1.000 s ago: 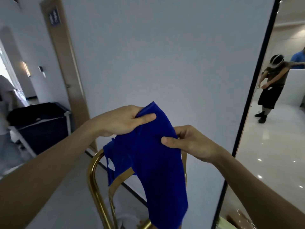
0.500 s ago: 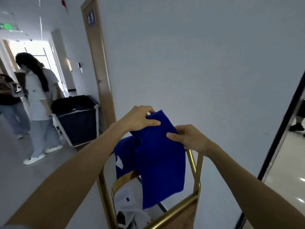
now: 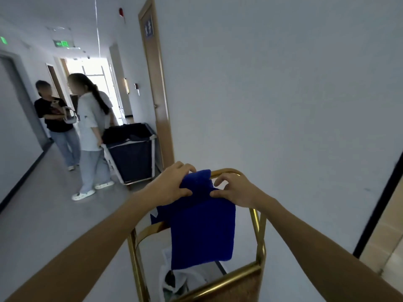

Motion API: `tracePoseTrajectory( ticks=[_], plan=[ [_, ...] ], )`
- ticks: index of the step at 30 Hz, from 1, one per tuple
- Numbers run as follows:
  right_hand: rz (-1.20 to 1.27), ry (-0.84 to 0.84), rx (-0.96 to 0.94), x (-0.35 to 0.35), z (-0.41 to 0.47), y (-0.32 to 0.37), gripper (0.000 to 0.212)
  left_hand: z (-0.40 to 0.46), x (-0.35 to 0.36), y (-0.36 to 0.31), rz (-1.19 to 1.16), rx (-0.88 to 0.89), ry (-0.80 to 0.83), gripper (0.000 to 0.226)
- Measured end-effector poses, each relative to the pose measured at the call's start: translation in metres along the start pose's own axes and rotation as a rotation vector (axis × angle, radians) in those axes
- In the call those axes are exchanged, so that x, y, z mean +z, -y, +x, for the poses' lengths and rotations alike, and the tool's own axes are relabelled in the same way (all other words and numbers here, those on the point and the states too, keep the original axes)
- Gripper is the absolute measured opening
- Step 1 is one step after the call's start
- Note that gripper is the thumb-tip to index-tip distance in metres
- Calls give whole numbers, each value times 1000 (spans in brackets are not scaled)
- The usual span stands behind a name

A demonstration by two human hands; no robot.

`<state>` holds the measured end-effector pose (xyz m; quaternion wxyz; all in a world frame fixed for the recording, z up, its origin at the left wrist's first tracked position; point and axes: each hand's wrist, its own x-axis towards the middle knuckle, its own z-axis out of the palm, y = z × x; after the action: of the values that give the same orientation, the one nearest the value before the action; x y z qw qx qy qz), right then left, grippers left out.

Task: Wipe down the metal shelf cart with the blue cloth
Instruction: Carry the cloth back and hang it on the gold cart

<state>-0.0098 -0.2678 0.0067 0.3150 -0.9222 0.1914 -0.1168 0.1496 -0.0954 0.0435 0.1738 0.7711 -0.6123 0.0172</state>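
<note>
A: So, what's the blue cloth [image 3: 201, 227] look like?
B: Deep blue, nappy terry-like pile, roughly rectangular. Top edge bunched, the rest hangs flat and straight. Small white tag at its left edge.
A: Where is it?
B: Held up in front of the metal shelf cart [image 3: 258, 240], over the curved top rail. Can't tell if it touches the rail.
A: Cart material?
B: Polished brass-coloured tube, round section, glossy. Arched rail on the far side, straight bar near the camera with a brown patterned panel under it. White fabric [image 3: 185, 277] crumpled inside, lower down.
A: Hands?
B: Left hand [image 3: 172, 185]: palm down, fingers curled over the cloth's top left corner, thumb pinching from the front. Right hand [image 3: 234, 189]: thumb and curled fingers pinch the top right part of the cloth. Both forearms stretched forward, bare.
A: Surroundings?
B: Plain white wall [image 3: 283, 94] right behind the cart. Wooden door frame [image 3: 160, 101] with a blue restroom sign. Dark fabric laundry bin [image 3: 130, 153] on a white frame down the corridor, two people standing beside it. Grey smooth floor.
</note>
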Motion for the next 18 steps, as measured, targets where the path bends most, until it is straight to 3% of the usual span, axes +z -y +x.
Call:
tracePoseTrajectory(
  ticks=[3, 6, 9, 12, 18],
  plan=[
    [-64, -1, -110, 0, -1, -4, 22, -21, -7, -11, -53, -2, 24, 24],
    [-90, 10, -248, -2, -9, -4, 30, -40, -7, -24, -48, -66, 225, 28],
    [-41, 95, -288, -4, -19, -6, 33, -55, 6, -28, -23, -146, 299, 39],
    [-166, 225, -220, -1, -28, -7, 46, -63, 19, -31, -44, -208, 255, 42],
    [-362, 99, -272, 8, -30, -10, 46, -76, 41, -46, -51, -298, 38, 34]
  ],
)
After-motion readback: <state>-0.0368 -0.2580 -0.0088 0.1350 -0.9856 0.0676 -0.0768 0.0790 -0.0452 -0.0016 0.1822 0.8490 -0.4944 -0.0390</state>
